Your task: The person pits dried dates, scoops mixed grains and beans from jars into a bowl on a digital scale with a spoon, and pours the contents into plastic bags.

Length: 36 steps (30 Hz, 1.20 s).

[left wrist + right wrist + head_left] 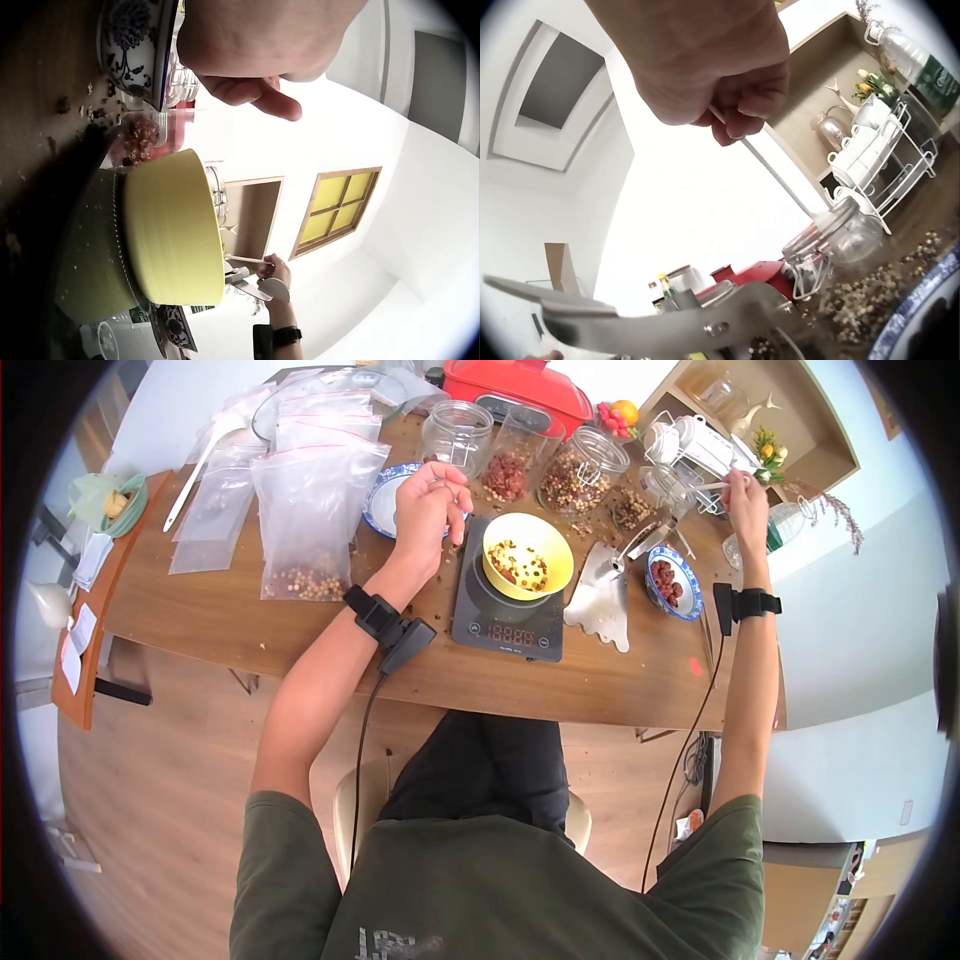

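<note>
My left hand is raised beside the yellow bowl, fingers loosely bent and holding nothing. In the left wrist view this hand hangs above the bowl. The bowl contains beans or grains and stands on a black digital scale. At the right, my right hand grips a thin pale handle near a glass jar. From the right hand in the right wrist view, the thin handle slants down to the jar; its far end is unclear.
Plastic bags lie at the left, one containing round pieces. A blue-rimmed plate and filled jars stand behind the scale. A metal piece and a small patterned bowl of reddish pieces are right of it.
</note>
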### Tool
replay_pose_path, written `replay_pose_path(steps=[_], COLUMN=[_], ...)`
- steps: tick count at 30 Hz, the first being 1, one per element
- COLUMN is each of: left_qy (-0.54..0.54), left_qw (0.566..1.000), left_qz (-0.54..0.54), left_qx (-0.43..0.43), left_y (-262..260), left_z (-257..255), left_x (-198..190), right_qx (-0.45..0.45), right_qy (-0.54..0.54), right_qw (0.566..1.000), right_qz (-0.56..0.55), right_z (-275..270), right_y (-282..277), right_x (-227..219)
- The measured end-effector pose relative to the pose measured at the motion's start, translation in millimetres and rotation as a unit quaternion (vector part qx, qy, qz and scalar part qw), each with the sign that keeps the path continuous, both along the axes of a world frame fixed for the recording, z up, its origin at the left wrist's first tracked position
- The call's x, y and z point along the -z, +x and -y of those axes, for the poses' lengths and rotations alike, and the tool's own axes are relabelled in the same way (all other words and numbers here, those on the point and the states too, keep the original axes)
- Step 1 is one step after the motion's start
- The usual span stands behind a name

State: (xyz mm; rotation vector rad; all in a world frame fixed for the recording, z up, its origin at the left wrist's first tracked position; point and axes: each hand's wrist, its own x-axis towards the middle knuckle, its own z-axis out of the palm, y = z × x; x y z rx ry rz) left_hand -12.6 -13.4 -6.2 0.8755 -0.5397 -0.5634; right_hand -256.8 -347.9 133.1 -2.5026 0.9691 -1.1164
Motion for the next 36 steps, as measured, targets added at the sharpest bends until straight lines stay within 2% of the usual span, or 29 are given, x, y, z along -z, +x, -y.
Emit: replay_pose_path(steps=[4, 5, 6, 9, 10, 12, 13, 15, 16, 18, 20, 22, 28, 36], left_qy=[-0.001, -0.001, 0.000, -0.002, -0.004, -0.005, -0.006, -0.008, -0.009, -0.009, -0.010, -0.006, 0.002, -0.006], left_qw=[1.000, 1.000, 1.000, 1.000, 1.000, 1.000, 1.000, 1.000, 1.000, 1.000, 1.000, 1.000, 1.000, 1.000], left_qz=[0.004, 0.004, 0.002, -0.003, -0.006, -0.006, -0.005, -0.004, -0.002, -0.003, -0.003, 0.000, 0.004, 0.001], left_qx=[0.001, 0.001, 0.001, 0.001, 0.002, 0.002, 0.004, 0.005, 0.005, 0.005, 0.005, 0.002, 0.003, 0.005], left_y=[1, 0, 0, 0, -1, 0, 0, 0, 0, 0, 0, 0, -1, -1], left_z=[1, 1, 1, -1, -1, -2, -1, 0, 1, 0, 0, 1, 1, 1], left_x=[2, 1, 1, -2, -2, -1, -1, 1, 1, 1, 0, 2, 2, 1], right_qx=[0.028, 0.030, 0.030, -0.002, -0.003, -0.028, -0.027, -0.014, -0.013, -0.020, -0.005, -0.018, -0.065, -0.074], right_qy=[-0.051, -0.007, -0.007, 0.106, 0.106, 0.202, 0.202, 0.280, 0.279, 0.350, 0.370, 0.420, 0.442, 0.436], right_qw=[0.992, 0.992, 0.992, 0.992, 0.992, 0.978, 0.978, 0.950, 0.950, 0.910, 0.897, 0.864, 0.838, 0.816], right_qz=[-0.115, -0.124, -0.124, -0.065, -0.065, 0.042, 0.041, 0.137, 0.136, 0.223, 0.243, 0.278, 0.313, 0.373], right_z=[12, 6, 7, 12, 14, 22, 26, 32, 36, 47, 53, 55, 59, 56], right_y=[16, 20, 21, 26, 27, 22, 19, 10, 5, -6, -15, -22, -33, -49], right_x=[22, 24, 25, 33, 36, 41, 43, 47, 49, 52, 56, 58, 60, 58])
